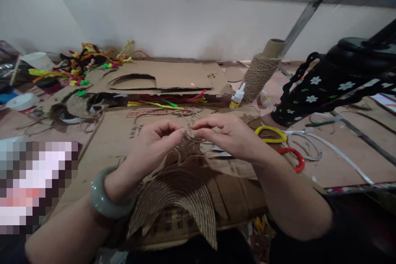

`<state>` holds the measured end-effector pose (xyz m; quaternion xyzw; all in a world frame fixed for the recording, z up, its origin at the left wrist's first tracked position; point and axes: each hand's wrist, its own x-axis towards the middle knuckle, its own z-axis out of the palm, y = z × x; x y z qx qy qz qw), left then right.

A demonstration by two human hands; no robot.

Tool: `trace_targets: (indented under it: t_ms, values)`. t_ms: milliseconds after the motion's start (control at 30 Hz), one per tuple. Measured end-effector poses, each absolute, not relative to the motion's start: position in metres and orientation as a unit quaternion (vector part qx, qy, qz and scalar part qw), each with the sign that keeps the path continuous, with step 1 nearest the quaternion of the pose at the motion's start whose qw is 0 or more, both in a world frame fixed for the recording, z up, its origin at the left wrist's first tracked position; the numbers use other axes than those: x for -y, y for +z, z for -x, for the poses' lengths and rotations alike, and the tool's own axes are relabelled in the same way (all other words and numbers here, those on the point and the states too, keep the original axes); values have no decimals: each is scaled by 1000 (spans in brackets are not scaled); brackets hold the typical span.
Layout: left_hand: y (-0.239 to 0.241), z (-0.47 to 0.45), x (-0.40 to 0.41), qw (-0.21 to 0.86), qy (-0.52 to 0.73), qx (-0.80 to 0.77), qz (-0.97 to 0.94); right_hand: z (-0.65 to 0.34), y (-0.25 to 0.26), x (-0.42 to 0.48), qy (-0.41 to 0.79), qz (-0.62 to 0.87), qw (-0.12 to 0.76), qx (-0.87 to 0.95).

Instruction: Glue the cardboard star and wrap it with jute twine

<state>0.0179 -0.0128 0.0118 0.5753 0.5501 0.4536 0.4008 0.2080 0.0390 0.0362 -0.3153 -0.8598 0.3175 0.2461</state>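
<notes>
My left hand (154, 144) and my right hand (227, 134) meet over the middle of a flattened cardboard box (123, 140), fingertips pinched together on a thin strand of brown jute twine (189, 131). Just below the hands lies a fan-shaped piece covered in glued rows of twine (179, 198), with its curved edge towards me. A pale green bangle (103, 198) circles my left wrist.
A twine spool on a cardboard tube (261, 72) stands behind, with a small glue bottle (237, 97) beside it. Scissors with yellow and red handles (278, 140) lie right of my hand. Coloured pipe cleaners (83, 62) are heaped far left. A black flowered bag (324, 86) sits right.
</notes>
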Motion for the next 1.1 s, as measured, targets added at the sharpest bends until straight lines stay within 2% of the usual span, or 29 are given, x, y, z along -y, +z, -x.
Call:
trace_targets:
  t_ms: [133, 333, 533, 767, 1100]
  values:
    - [10, -14, 11, 425, 485, -530, -551, -209, 37, -37, 325, 331, 214, 860]
    - [9, -14, 11, 413, 493, -518, -564, -204, 35, -37, 325, 328, 235, 855]
    - [16, -19, 13, 456, 418, -545, -566, -205, 36, -36, 309, 329, 210, 867]
    - [18, -22, 13, 422, 399, -560, -591, -206, 37, -35, 291, 323, 211, 875]
    - [22, -21, 13, 438, 355, -568, -600, -212, 37, -35, 156, 295, 246, 910]
